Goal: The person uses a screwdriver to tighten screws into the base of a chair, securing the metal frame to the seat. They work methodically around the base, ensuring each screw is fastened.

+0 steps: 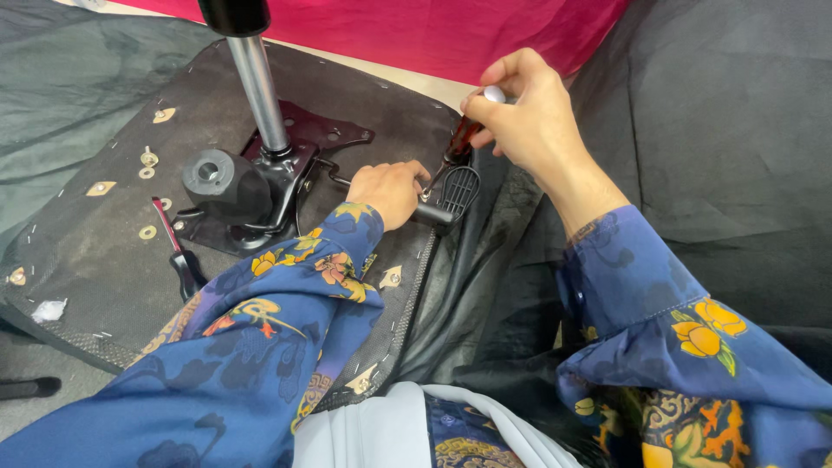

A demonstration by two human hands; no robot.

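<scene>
In front of you, the upturned chair seat fills the left of the frame, resting on dark plastic sheeting. On its underside lie a metal bracket, a red-handled tool and small brass fittings.

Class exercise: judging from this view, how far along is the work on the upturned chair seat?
Done: mechanism plate with gas cylinder sits on the seat underside. In hand: right hand works a screwdriver beside the lever the left hand steadies. Left: unclear.
</scene>
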